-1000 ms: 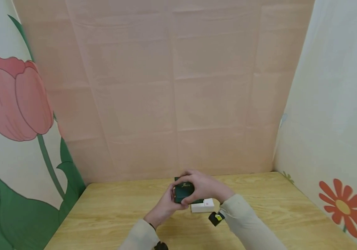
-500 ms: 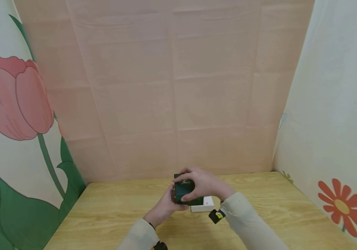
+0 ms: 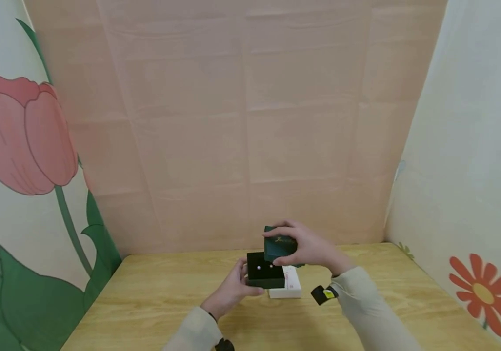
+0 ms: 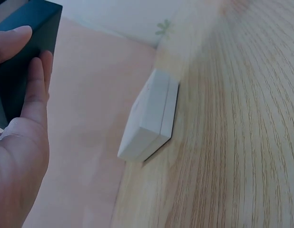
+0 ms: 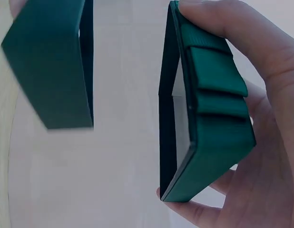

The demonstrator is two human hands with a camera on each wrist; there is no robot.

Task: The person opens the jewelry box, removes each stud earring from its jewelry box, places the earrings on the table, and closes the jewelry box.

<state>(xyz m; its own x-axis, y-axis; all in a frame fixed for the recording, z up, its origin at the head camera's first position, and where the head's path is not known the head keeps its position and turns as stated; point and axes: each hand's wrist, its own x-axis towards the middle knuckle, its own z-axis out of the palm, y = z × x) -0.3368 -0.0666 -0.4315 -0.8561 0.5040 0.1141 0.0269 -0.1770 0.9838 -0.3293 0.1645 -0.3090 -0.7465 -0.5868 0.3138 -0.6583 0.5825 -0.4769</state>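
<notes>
My left hand (image 3: 229, 288) grips the dark green base of a small jewelry box (image 3: 266, 283), its black inside facing me. Two tiny shiny studs (image 3: 258, 267), which look like earrings, sit on the black insert. The right hand (image 3: 311, 247) pinches the green box lid (image 3: 275, 249) by opposite edges, above and right of the base. Gold lettering marks the lid's top. In the right wrist view a ribbon bow (image 5: 218, 78) shows on the lid's side, and a gap separates lid from base (image 5: 52, 80). From the left wrist, thumb and fingers (image 4: 35, 90) hold the base.
Behind the green base, a white box (image 3: 291, 288) with small red print lies on the wood-grain table (image 3: 167, 302). A pink cloth backdrop (image 3: 189, 146) rises at the table's far edge, with flower-printed panels on both sides.
The lid has come off the base and moved up and to the right in my right hand, uncovering the black insert and studs. My left hand stays nearly in place.
</notes>
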